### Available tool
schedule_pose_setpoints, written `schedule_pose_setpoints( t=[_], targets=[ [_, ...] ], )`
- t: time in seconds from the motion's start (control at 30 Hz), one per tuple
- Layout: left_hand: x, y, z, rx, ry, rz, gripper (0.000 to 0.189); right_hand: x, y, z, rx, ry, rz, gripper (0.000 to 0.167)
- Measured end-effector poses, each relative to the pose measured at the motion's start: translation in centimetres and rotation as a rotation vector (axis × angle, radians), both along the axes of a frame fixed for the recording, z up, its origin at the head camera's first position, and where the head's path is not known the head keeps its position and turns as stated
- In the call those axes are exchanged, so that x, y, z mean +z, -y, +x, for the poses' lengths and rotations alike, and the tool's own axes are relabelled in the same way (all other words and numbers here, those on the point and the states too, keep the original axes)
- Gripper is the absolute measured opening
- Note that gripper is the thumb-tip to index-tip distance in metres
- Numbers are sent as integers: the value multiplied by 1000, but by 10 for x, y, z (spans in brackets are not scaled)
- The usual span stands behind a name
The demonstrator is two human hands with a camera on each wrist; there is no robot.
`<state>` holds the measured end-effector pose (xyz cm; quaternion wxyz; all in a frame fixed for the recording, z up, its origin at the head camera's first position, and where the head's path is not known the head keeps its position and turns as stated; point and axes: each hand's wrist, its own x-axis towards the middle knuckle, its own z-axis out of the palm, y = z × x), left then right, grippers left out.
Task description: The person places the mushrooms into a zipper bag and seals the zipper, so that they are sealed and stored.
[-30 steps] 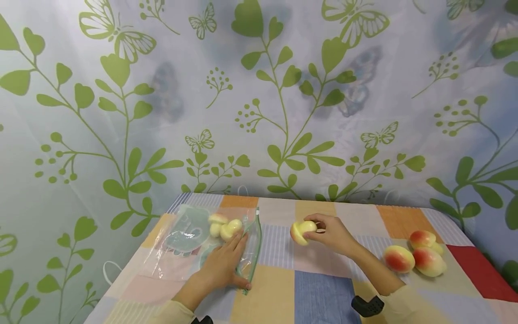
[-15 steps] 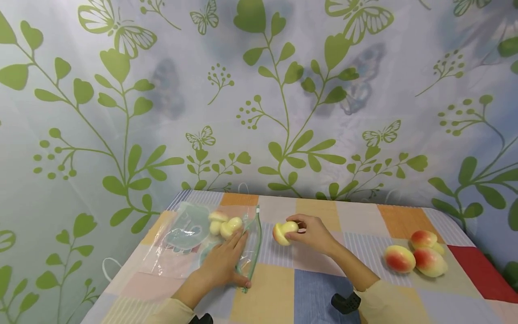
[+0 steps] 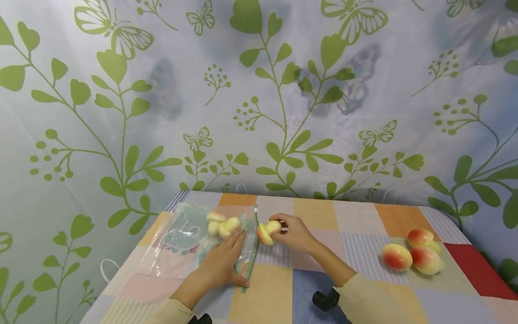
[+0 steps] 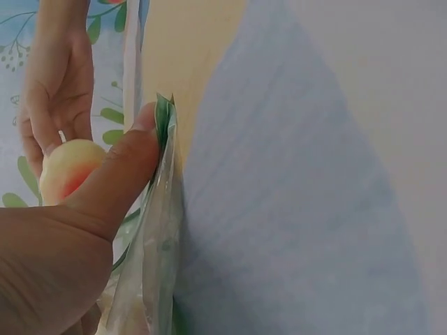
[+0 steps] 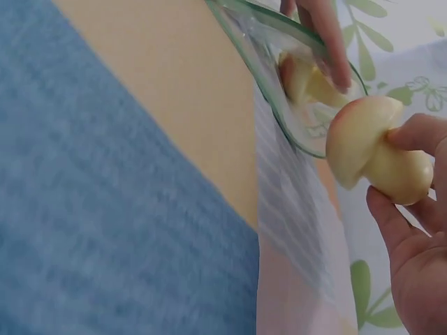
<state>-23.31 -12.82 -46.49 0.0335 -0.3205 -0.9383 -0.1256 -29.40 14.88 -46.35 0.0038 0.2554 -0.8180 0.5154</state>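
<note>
A toy mushroom [image 3: 265, 233] with a red-and-yellow cap and pale stem is pinched by the stem in my right hand [image 3: 295, 235]. Its cap points left, right beside the green-edged mouth of a clear zip bag [image 3: 255, 252]. My left hand [image 3: 220, 265] lies over the bag with straight fingers, its thumb spread to the near end of the zip edge. The left wrist view shows that thumb [image 4: 122, 171] against the green strip. In the right wrist view the bag's mouth [image 5: 279, 118] gapes, with a mushroom [image 5: 300, 77] inside. Two mushrooms [image 3: 229, 227] show through the plastic from above.
Several more red-and-yellow toy mushrooms [image 3: 428, 260] lie grouped at the right of the table. A patchwork cloth [image 3: 267, 297] covers the table. Behind its far edge hangs a curtain [image 3: 307, 90] printed with leaves and butterflies.
My right hand has carried the mushroom leftward, from the middle of the table up to the bag's mouth. The left hand has stayed on the bag.
</note>
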Motion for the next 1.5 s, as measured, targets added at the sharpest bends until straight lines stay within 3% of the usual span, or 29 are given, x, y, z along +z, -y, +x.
schedule_pose_setpoints(
  t=[0.23, 0.4, 0.6, 0.87, 1.23, 1.5],
  targets=[
    [-1, 1, 0, 8, -4, 5, 140, -7, 21, -6, 16, -32, -39, 41],
    [-1, 1, 1, -14, -35, 2, 139, -17, 36, -8, -5, -84, 24, 40],
    [-1, 0, 1, -6, -72, -34, 138, -19, 50, -7, -90, -93, 73, 37],
    [0, -2, 2, -1, -76, -44, 138, -26, 68, -5, -272, -156, 93, 43],
    [2, -2, 2, -1, -77, -44, 138, -25, 60, -7, -175, -30, 28, 39],
    [0, -1, 2, 5, -57, -34, 137, -25, 65, -12, -186, -48, 6, 26]
  ],
)
